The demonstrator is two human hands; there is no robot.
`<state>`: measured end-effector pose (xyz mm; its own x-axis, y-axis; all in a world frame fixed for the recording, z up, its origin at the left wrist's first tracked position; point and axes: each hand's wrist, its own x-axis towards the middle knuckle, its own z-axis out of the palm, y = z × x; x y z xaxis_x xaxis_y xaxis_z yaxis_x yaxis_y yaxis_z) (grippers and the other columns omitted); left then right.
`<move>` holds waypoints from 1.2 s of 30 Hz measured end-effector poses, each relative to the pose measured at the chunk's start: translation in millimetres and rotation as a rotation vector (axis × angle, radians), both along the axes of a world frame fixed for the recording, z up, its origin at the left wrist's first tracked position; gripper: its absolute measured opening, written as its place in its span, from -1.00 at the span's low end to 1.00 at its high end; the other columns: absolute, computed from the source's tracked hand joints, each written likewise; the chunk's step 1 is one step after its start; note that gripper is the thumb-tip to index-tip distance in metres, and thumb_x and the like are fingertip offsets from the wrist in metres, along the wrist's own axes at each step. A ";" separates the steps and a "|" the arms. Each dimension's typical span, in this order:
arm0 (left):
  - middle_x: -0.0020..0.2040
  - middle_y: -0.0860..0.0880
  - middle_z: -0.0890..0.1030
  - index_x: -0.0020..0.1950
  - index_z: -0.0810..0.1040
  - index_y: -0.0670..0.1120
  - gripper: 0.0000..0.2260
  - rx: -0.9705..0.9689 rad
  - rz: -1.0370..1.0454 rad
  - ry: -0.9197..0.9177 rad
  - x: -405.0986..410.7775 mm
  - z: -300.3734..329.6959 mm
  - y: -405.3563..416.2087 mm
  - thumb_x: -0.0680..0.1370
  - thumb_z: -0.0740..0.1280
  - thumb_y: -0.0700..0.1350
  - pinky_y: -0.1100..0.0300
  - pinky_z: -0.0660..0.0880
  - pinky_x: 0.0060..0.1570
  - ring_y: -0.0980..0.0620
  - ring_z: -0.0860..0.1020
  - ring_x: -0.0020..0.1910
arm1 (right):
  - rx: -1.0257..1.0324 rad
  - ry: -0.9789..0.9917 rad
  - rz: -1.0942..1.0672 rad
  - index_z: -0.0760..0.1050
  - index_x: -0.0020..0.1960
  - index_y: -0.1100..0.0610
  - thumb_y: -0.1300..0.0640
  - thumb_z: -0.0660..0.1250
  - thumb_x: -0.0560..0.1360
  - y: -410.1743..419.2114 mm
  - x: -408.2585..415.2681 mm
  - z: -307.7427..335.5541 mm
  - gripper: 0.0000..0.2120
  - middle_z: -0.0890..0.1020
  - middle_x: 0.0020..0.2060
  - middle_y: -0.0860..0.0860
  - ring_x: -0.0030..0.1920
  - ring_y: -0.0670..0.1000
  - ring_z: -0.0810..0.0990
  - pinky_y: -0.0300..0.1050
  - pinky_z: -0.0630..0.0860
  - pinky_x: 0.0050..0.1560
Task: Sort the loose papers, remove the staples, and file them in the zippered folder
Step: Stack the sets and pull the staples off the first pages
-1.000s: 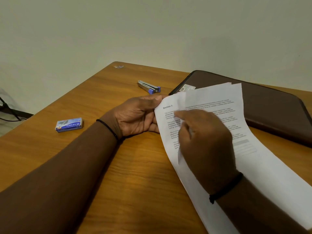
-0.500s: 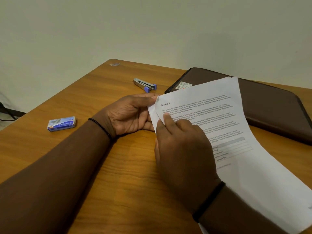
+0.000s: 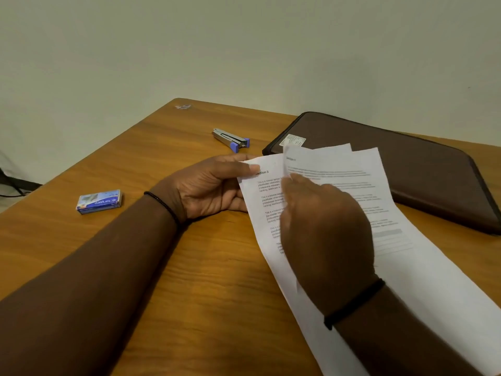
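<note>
A stack of white printed papers [image 3: 423,272] lies slanted on the wooden table [image 3: 189,294], its far end raised. My left hand [image 3: 208,188] pinches the top left corner of the sheet headed "Section 3". My right hand [image 3: 322,232] lies over the stack and holds the left edge of the upper sheet, headed "Section 4", lifted off the page below. A brown zippered folder [image 3: 406,164] lies shut behind the papers at the right. A silver and blue stapler [image 3: 231,139] lies beyond my left hand.
A small blue box of staples [image 3: 99,201] lies on the table at the left. A scrap of something small [image 3: 183,106] sits near the far corner. A pale wall stands behind the table, and dark cables hang past the left edge.
My right hand has lifted the "Section 4" sheet rightward off the stack, uncovering the "Section 3" page. My left hand keeps its pinch on the top left corner.
</note>
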<state>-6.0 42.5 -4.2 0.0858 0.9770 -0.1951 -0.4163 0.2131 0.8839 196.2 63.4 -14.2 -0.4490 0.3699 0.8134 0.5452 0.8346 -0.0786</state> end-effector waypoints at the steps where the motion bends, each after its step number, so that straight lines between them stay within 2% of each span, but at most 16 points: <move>1: 0.27 -0.28 0.59 0.37 0.47 -0.18 -0.60 0.000 -0.001 0.008 1.6 0.8 0.2 0.52 0.33 -0.28 -0.16 0.57 0.13 -0.21 0.62 0.19 | 0.009 0.021 -0.002 0.61 -0.08 0.45 0.30 0.38 0.34 3.1 3.7 1.9 -0.76 0.68 -0.22 0.33 -0.38 0.30 0.65 0.20 0.64 -0.37; 4: 0.26 -0.28 0.60 0.40 0.43 -0.19 -0.56 0.004 0.015 0.031 3.7 2.0 -1.2 0.52 0.32 -0.37 -0.18 0.56 0.13 -0.22 0.62 0.20 | -0.015 0.024 -0.072 0.60 -0.12 0.44 0.42 0.47 0.29 8.9 9.0 5.8 -0.83 0.66 -0.26 0.33 -0.38 0.33 0.62 0.25 0.60 -0.37; 6: 0.25 -0.26 0.62 0.41 0.43 -0.19 -0.54 0.006 0.038 0.045 5.5 2.7 -2.7 0.50 0.29 -0.35 -0.17 0.57 0.11 -0.22 0.63 0.19 | -0.055 -0.010 -0.107 0.60 -0.12 0.44 0.45 0.60 0.20 9.1 9.5 6.6 -0.70 0.66 -0.25 0.33 -0.36 0.35 0.62 0.27 0.59 -0.34; 8: 0.25 -0.26 0.62 0.41 0.44 -0.19 -0.56 0.007 0.067 0.056 7.0 2.9 -3.0 0.52 0.28 -0.33 -0.15 0.59 0.08 -0.20 0.63 0.19 | -0.077 -0.047 -0.097 0.61 -0.13 0.44 0.44 0.65 0.12 7.0 7.7 5.3 -0.63 0.66 -0.24 0.34 -0.35 0.36 0.62 0.28 0.60 -0.34; 14: 0.16 -0.18 0.68 0.31 0.53 -0.14 -0.67 0.003 0.137 0.102 9.3 0.6 -1.6 0.55 0.29 -0.23 -0.08 0.65 -0.01 -0.09 0.69 0.05 | -0.124 -0.187 -0.205 0.61 -0.28 0.27 0.31 0.70 0.05 -0.3 2.0 2.9 -0.67 0.67 -0.31 0.25 -0.37 0.26 0.57 0.07 0.54 -0.34; 19: 0.14 -0.18 0.68 0.31 0.54 -0.14 -0.66 -0.003 0.152 0.081 9.7 1.4 -0.9 0.52 0.30 -0.20 -0.08 0.65 -0.03 -0.09 0.69 0.03 | -0.116 -0.197 -0.298 0.52 -0.40 0.21 0.32 0.64 0.11 8.5 11.9 8.5 -0.72 0.58 -0.44 0.17 -0.39 0.22 0.51 0.00 0.43 -0.32; 23: 0.15 -0.18 0.68 0.35 0.52 -0.13 -0.68 0.002 0.142 0.071 9.0 1.3 -1.4 0.60 0.24 -0.21 -0.10 0.65 -0.01 -0.09 0.69 0.03 | -0.111 -0.239 -0.353 0.54 -0.41 0.19 0.36 0.60 0.12 16.8 16.5 10.4 -0.76 0.67 -0.33 0.18 -0.33 0.23 0.53 0.02 0.43 -0.27; 29: 0.14 -0.16 0.68 0.37 0.52 -0.07 -0.70 0.032 0.126 0.085 9.8 1.4 -2.9 0.65 0.20 -0.19 -0.08 0.67 -0.08 -0.08 0.69 0.03 | -0.159 -0.266 -0.352 0.64 -0.28 0.14 0.34 0.59 0.20 30.4 17.7 11.0 -0.80 0.73 -0.13 0.14 -0.23 0.21 0.57 0.03 0.43 -0.19; 32: 0.13 -0.13 0.69 0.31 0.57 -0.10 -0.74 0.062 0.177 0.232 13.5 2.5 -3.1 0.65 0.23 -0.17 0.00 0.68 -0.10 -0.07 0.69 0.05 | -0.147 -0.248 -0.347 0.67 -0.24 0.15 0.33 0.61 0.19 32.8 15.5 11.6 -0.79 0.73 -0.07 0.15 -0.21 0.21 0.59 0.04 0.47 -0.20; 34: 0.08 -0.09 0.71 0.25 0.62 -0.13 -0.77 0.098 0.330 0.400 18.7 1.2 -1.0 0.64 0.27 -0.16 -0.02 0.66 0.00 -0.07 0.69 0.07 | -0.130 -0.231 -0.318 0.68 -0.24 0.18 0.33 0.62 0.17 31.4 13.5 10.2 -0.78 0.72 -0.08 0.18 -0.23 0.23 0.60 0.05 0.49 -0.21; 36: 0.05 -0.07 0.72 0.18 0.66 -0.15 -0.81 0.126 0.501 0.476 21.0 -1.5 2.6 0.61 0.35 -0.17 -0.08 0.65 0.04 -0.07 0.69 0.06 | -0.121 -0.235 -0.305 0.68 -0.24 0.19 0.31 0.65 0.15 29.3 11.2 8.1 -0.76 0.73 -0.10 0.18 -0.24 0.23 0.61 0.05 0.50 -0.22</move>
